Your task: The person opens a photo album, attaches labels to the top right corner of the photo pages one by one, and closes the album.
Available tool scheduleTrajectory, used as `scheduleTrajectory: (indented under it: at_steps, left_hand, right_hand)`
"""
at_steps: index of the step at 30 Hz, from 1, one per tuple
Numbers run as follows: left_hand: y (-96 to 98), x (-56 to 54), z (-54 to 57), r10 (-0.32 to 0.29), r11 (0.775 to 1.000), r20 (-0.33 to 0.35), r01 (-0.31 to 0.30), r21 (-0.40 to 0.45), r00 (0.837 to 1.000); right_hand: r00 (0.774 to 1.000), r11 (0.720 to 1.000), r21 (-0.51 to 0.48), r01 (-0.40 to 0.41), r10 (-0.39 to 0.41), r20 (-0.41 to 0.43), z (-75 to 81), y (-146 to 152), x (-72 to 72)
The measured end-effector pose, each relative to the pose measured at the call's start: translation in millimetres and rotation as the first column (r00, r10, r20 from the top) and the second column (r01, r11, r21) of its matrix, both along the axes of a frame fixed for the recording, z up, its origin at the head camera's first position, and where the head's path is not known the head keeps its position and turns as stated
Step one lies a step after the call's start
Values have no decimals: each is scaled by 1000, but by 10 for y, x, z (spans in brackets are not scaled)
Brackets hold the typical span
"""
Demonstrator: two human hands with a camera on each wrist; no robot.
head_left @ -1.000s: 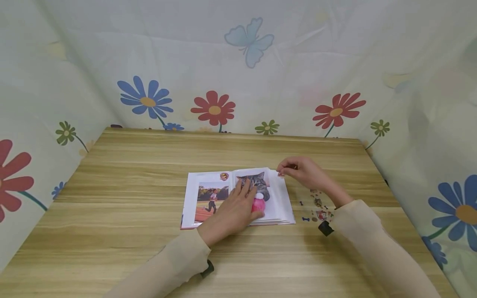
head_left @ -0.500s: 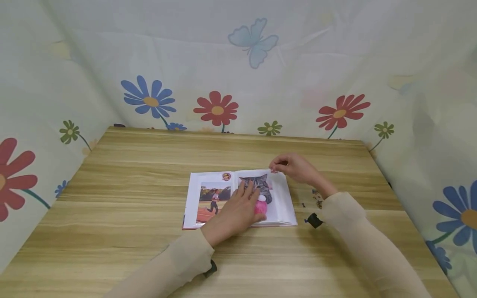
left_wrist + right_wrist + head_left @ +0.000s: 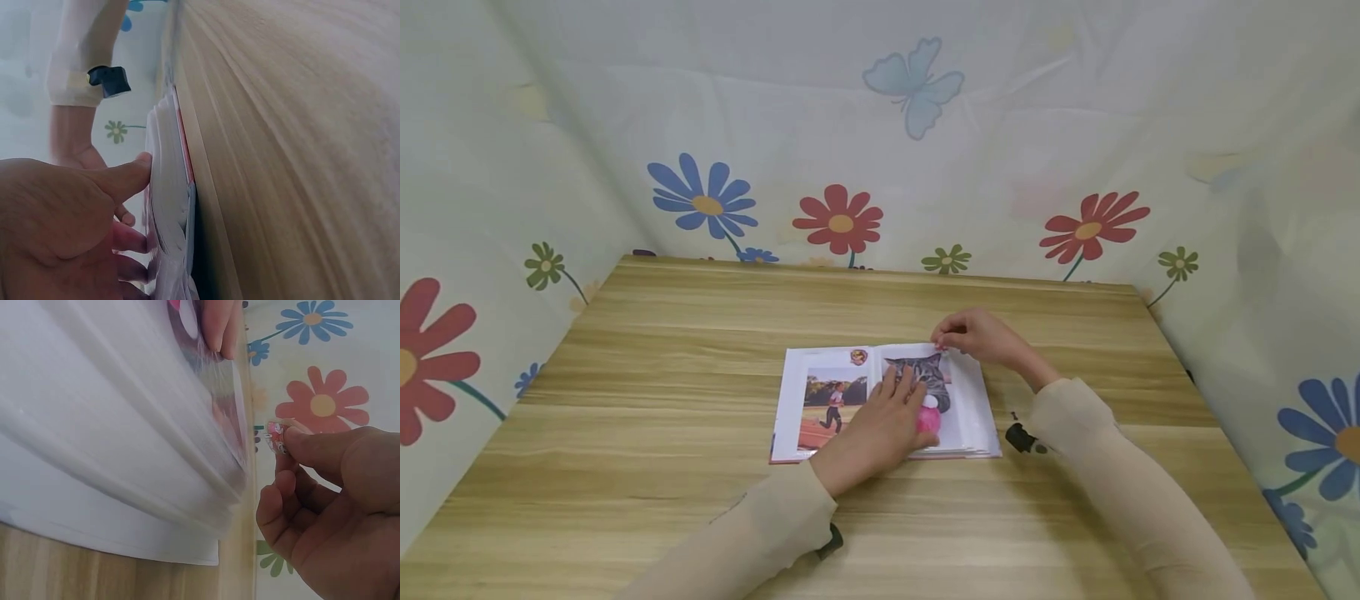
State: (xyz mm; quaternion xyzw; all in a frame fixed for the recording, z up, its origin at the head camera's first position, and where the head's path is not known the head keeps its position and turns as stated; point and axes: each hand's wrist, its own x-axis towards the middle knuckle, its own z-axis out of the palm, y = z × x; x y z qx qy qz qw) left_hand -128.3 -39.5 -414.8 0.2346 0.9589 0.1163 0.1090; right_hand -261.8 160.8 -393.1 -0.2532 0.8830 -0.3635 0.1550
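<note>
An open photo album lies on the table, with a photo of a runner on its left page and a cat photo on its right page. My left hand rests on the cat photo, fingers straight and spread, covering part of it. In the left wrist view its thumb touches the edge of the page stack. My right hand is over the upper right corner of that page. Between thumb and index finger it pinches a small red and white sticker.
A round sticker sits at the top of the left page. Part of a clear sticker sheet shows on the wooden table under the right wrist, which carries a black camera. A flowered curtain stands behind the table.
My right hand has moved left with the pinched sticker, from beside the album's right edge to the cat page's upper corner. The left hand stays in place on the page.
</note>
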Motion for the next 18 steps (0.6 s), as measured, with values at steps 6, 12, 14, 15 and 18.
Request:
scheduleTrajectory:
  at_steps: [6,12,14,15,18]
  left_hand:
    - [9,3,2,-2,1000,-5,2,-10,1000]
    - [15,9,14,3,1000,-4,-3,-7,1000]
    - [15,11,10,4,1000,-9,-4,-10,1000]
    - [14,11,7,4,1000,-11,-4,-12,1000]
    - [11,8,4,3,1000,-18,-3,-20,1000]
  right_hand:
    - [999,1000,3,-8,8,42,-40,-22,-53]
    - [999,1000,4,-9,9,53,-59,-24,-77]
    - [998,1000,8,-6,6,55,-65,-26,-83]
    - [998,1000,11,-5,4,56,-66,-30,-86]
    - [998,1000,14,-4,4,58,-78,-43,-93]
